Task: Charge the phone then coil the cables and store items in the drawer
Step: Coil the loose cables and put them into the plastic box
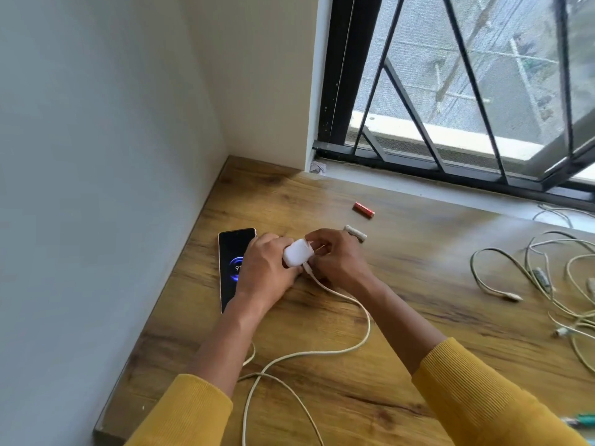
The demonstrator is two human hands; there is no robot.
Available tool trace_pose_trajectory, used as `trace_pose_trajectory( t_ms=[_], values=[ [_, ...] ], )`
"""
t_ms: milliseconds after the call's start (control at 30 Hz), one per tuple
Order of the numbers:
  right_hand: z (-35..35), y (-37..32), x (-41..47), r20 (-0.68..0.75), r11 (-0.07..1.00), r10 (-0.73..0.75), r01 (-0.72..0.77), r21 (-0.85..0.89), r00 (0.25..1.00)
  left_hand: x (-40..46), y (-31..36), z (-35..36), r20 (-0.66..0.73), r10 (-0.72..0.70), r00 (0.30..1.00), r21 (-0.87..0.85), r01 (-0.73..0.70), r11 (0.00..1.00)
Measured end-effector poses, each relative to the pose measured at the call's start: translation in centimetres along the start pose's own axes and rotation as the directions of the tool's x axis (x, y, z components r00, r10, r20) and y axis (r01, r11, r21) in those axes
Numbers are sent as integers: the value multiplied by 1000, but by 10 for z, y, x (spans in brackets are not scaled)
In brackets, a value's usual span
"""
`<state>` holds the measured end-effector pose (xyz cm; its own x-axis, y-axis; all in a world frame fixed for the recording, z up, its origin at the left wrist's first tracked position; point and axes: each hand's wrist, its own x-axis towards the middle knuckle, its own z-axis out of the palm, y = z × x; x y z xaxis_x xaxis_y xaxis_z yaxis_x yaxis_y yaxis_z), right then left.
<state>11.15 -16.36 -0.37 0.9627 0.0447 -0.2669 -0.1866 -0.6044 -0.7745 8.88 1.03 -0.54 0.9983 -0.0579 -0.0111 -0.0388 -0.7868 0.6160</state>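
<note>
left hand (267, 268) grip: clenched round the white charger block (297, 252); right hand (335, 255) grip: fingertips pinching at the plug end of the white cable (360, 304), which runs from the block toward the person; judged step: separating cable from block; pull straight along the plug, block held steady; phone (230, 252) lies just left of the grip, screen lit, near the wall and bench (418, 317) edge; open room lies right, before the loose cables (547, 284).
</note>
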Motion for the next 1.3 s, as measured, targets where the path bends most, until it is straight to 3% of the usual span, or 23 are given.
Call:
trace_pose_trajectory(
  t_ms=[167, 367, 667, 1067, 1300],
  values=[
    [-21, -6, -12, 79, 982, -30, 14, 186, 996, -9, 8, -19, -6, 64, 998, -110, -65, 992],
    [-47, -27, -34, 90, 923, -214, 171, 344, 973, -25, 27, -50, -79, 146, 986, -212, -159, 964],
    [-101, -69, -79, 60, 661, -481, 316, 681, 875, -37, 71, -114, -116, 320, 940, -412, -338, 846],
    [-141, -112, -108, -34, 471, -618, 404, 785, 786, -45, 117, -168, -229, 504, 833, -545, -539, 642],
    [-149, -136, -113, -52, 377, -647, 379, 845, 761, -44, 134, -178, -244, 528, 813, -716, -519, 467]
  ],
)
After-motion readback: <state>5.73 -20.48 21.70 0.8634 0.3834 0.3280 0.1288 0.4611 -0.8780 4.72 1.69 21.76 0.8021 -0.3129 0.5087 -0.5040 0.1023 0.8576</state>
